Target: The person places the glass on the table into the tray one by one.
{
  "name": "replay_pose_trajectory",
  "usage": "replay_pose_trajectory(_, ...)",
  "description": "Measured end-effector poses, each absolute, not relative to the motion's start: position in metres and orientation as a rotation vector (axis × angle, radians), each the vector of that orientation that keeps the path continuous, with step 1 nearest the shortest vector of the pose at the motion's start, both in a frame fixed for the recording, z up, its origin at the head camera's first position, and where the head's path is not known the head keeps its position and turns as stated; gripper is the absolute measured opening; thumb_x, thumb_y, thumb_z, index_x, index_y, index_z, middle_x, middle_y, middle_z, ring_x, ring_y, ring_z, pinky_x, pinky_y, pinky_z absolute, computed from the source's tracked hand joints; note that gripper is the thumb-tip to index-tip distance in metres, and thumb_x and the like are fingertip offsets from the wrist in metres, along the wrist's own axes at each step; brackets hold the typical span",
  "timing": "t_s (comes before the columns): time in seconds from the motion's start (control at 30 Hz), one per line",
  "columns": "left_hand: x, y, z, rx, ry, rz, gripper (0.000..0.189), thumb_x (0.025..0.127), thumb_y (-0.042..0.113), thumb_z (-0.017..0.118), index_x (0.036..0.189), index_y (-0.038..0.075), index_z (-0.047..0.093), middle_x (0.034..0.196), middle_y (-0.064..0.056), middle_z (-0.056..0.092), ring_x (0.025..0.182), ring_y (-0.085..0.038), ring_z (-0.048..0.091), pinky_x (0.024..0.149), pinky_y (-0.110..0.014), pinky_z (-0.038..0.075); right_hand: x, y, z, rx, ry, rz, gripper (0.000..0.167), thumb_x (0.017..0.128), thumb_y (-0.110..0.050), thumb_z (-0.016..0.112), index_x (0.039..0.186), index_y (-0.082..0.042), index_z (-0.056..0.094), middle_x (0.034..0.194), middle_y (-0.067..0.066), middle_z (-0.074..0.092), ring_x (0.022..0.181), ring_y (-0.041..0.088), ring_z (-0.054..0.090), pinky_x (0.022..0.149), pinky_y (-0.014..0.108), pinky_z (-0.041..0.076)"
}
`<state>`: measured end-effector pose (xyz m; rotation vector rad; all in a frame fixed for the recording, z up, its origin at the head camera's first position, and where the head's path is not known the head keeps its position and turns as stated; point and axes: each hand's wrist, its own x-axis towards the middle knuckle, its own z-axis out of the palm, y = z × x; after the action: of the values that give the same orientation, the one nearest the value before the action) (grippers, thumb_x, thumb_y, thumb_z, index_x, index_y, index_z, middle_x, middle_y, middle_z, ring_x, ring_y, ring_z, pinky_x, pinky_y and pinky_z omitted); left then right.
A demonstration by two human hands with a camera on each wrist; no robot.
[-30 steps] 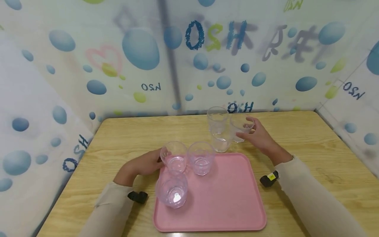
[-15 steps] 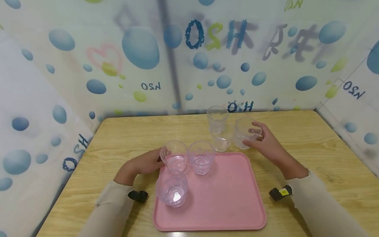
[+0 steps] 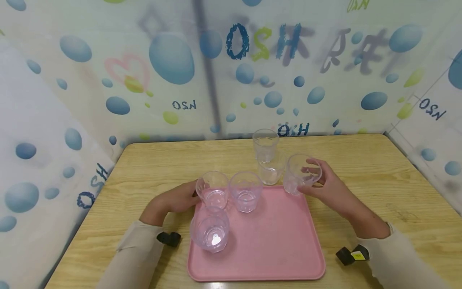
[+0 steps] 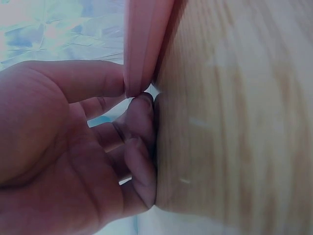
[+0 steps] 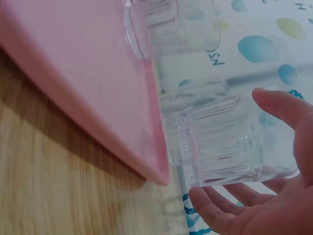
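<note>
Pink tray [image 3: 270, 249]: only left wrist view shows your left fingers [image 4: 141, 120] and thumb pinching edge. Right fingers [image 5: 210, 208], curved wide, hold clear cup [image 3: 299, 174] near far-right corner; three cups [image 3: 245, 194] crowd left, two cups [image 3: 270, 170] beyond on bench [image 3: 169, 164].

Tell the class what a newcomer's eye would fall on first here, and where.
The pink tray, low in the middle of the head view, stands out first, with three clear cups towards its left and back and the left hand at its left edge. Next comes another clear cup, held in the right hand near the tray's far right corner. Behind the table rises a spotted wall.
</note>
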<state>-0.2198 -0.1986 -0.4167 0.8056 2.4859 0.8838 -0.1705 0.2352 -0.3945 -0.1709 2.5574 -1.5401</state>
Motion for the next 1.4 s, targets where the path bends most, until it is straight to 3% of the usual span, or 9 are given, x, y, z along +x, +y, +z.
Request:
replay_pose_trajectory(0.23,-0.219,-0.200,-0.418,0.783,2.489,0.870,0.045,0.105,0.021,0.052,0.145,0.003,0.043,0.148,-0.020,0.050,0.140,-0.037,0.043,0.115,-0.056,0.036,-0.156,0.225,-0.395,-0.268,2.525,-1.526,0.087,0.089,-0.028,0.078,0.154,-0.014,0.023,0.153,0.020,0.042,0.137,0.042,0.045,0.106,0.059,0.046)
replay_pose_trajectory(0.43,-0.218,-0.201,-0.419,0.778,2.490,0.860,0.042,0.105,0.023,0.051,0.142,0.004,0.046,0.146,-0.019,0.051,0.140,-0.037,0.044,0.115,-0.056,0.036,-0.147,0.217,-0.395,-0.324,2.461,-1.529,0.086,0.086,-0.026,0.080,0.152,-0.018,0.026,0.152,0.017,0.042,0.134,0.041,0.048,0.097,0.039,0.055)
replay_pose_trajectory(0.63,-0.219,-0.199,-0.420,0.786,2.479,0.877,0.045,0.105,0.023,0.052,0.145,0.004,0.045,0.146,-0.017,0.052,0.139,-0.035,0.045,0.115,-0.055,0.037,-0.136,0.208,-0.390,-0.395,2.393,-1.575,0.084,0.084,-0.021,0.081,0.150,-0.017,0.028,0.149,0.016,0.043,0.129,0.039,0.051,0.089,0.025,0.056)
replay_pose_trajectory(0.8,-0.221,-0.197,-0.419,0.792,2.455,0.903,0.048,0.105,0.023,0.051,0.147,0.004,0.041,0.148,-0.018,0.050,0.140,-0.035,0.044,0.116,-0.055,0.036,-0.125,0.196,-0.388,-0.441,2.316,-1.597,0.084,0.082,-0.017,0.083,0.149,-0.019,0.031,0.144,0.015,0.047,0.126,0.039,0.051,0.088,0.027,0.057)
replay_pose_trajectory(0.97,-0.221,-0.197,-0.417,0.760,2.473,0.885,0.041,0.105,0.024,0.053,0.141,0.005,0.048,0.140,-0.015,0.056,0.135,-0.032,0.049,0.114,-0.054,0.039,-0.116,0.179,-0.390,-0.520,2.206,-1.643,0.084,0.079,-0.012,0.084,0.147,-0.021,0.034,0.141,0.017,0.044,0.124,0.040,0.051,0.088,0.032,0.059)
replay_pose_trajectory(1.2,-0.222,-0.195,-0.416,0.752,2.476,0.876,0.036,0.104,0.023,0.053,0.137,0.007,0.052,0.135,-0.012,0.058,0.131,-0.029,0.051,0.113,-0.052,0.041,-0.107,0.160,-0.401,-0.590,2.221,-1.598,0.084,0.077,-0.021,0.087,0.145,-0.021,0.037,0.137,0.014,0.053,0.127,0.035,0.053,0.099,0.025,0.052)
replay_pose_trajectory(1.4,-0.222,-0.197,-0.415,0.768,2.485,0.866,0.038,0.104,0.022,0.054,0.137,0.005,0.051,0.134,-0.013,0.059,0.131,-0.030,0.052,0.112,-0.052,0.041,-0.106,0.147,-0.413,-0.636,2.232,-1.604,0.087,0.076,-0.023,0.088,0.145,-0.027,0.037,0.140,0.008,0.053,0.128,0.031,0.055,0.103,0.025,0.050)
